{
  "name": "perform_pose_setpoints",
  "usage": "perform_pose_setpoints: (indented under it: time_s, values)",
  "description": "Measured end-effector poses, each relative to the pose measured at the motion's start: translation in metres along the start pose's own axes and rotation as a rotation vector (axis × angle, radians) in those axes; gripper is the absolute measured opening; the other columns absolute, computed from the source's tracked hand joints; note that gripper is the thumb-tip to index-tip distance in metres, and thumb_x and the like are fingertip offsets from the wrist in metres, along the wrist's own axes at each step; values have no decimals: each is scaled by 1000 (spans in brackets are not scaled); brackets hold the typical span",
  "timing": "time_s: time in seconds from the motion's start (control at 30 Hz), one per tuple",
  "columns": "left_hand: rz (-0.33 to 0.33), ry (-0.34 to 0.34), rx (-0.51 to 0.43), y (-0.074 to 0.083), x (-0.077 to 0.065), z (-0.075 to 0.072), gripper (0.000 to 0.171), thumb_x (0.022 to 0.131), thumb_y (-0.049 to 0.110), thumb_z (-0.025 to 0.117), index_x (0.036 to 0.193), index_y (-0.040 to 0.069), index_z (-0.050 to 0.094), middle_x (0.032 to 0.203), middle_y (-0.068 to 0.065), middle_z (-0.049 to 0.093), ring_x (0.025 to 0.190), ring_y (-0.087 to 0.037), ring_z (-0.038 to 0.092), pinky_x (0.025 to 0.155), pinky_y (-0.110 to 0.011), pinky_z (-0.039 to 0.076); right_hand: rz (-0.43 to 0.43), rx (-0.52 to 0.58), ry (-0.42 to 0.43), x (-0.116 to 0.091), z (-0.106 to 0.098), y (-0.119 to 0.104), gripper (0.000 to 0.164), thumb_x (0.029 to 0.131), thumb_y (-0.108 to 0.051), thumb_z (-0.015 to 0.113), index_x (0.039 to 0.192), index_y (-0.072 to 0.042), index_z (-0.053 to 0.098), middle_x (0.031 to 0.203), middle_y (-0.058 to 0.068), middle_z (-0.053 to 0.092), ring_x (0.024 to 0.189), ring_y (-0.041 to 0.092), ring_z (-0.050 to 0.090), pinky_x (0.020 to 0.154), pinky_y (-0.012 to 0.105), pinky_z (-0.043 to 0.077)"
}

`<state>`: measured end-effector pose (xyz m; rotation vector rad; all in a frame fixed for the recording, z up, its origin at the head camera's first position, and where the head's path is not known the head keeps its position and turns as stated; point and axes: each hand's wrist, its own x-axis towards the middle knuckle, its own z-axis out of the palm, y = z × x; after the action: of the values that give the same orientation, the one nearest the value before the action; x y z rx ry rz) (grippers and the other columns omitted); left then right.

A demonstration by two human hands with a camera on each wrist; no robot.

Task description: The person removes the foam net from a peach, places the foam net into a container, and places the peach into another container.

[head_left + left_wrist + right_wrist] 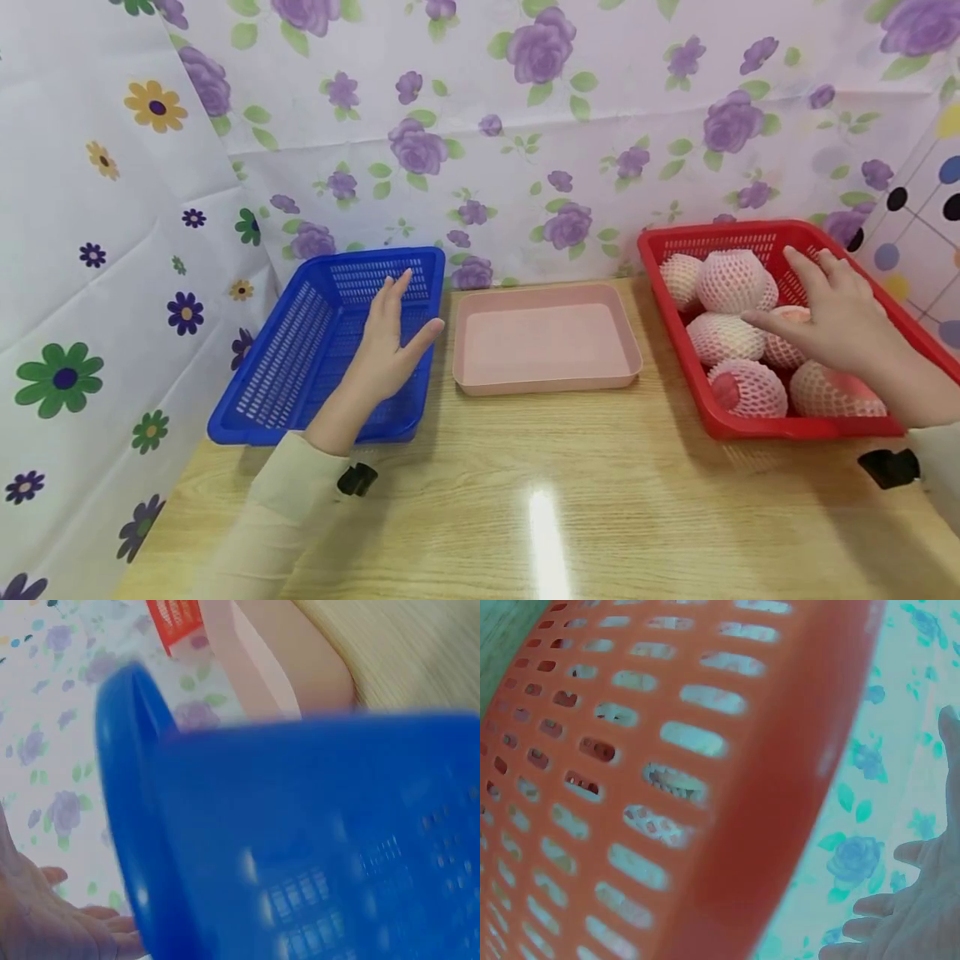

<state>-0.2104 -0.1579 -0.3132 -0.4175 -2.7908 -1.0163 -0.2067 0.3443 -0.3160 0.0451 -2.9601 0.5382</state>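
My left hand (386, 346) hovers over the right part of a blue plastic basket (258, 392), fingers extended and thumb apart, holding nothing. In the left wrist view the same hand (64, 919) shows beyond the blue basket's wall (300, 825). Above a red basket (682, 333) my right hand (840, 321) is spread, with nothing gripped. Several round pieces of fruit in pink and white foam nets (731, 282) fill that basket. Whether the right fingers touch any of them cannot be told. The right wrist view has the red basket's slotted wall (630, 787) before the open hand (911, 907).
Between the baskets lies a shallow pink tray (547, 337) on the wood-grain table (480, 492). A flower-patterned cloth (525, 158) hangs behind, and another cloth (112, 275) with flowers closes off the left side. Dotted cloth (918, 225) is at the far right.
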Motion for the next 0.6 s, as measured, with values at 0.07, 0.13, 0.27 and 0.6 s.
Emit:
perform_pose_setpoints:
  time_s: [0.07,0.13,0.27,0.6]
  values:
    - [3,27,-40,5,-1,5,84,91,67,39,154,25,3,159,-13,-4,146,-36,0,110,-69,16,14,6,18,0,-3,0,101,86,-59,56,152,-7,0,152,35,-9,134,60,-5,92,83,10]
    - [0,50,-89,10,-1,10,84,91,64,42,154,23,4,159,-14,0,146,-36,4,111,-67,18,22,19,33,-1,-6,1,102,86,-58,57,152,-6,0,151,35,-8,134,60,-5,90,83,12]
    - [-58,62,-269,24,2,20,81,92,54,51,153,23,7,158,-16,8,143,-38,17,111,-60,26,28,46,48,2,-10,2,102,86,-54,60,151,-2,1,151,37,-1,134,60,-1,88,83,15]
    - [-149,38,-621,61,10,54,79,92,31,63,151,20,12,153,-21,21,136,-41,31,110,-54,34,90,127,7,19,-23,1,106,86,-57,59,150,4,0,148,40,10,130,61,15,89,80,23]
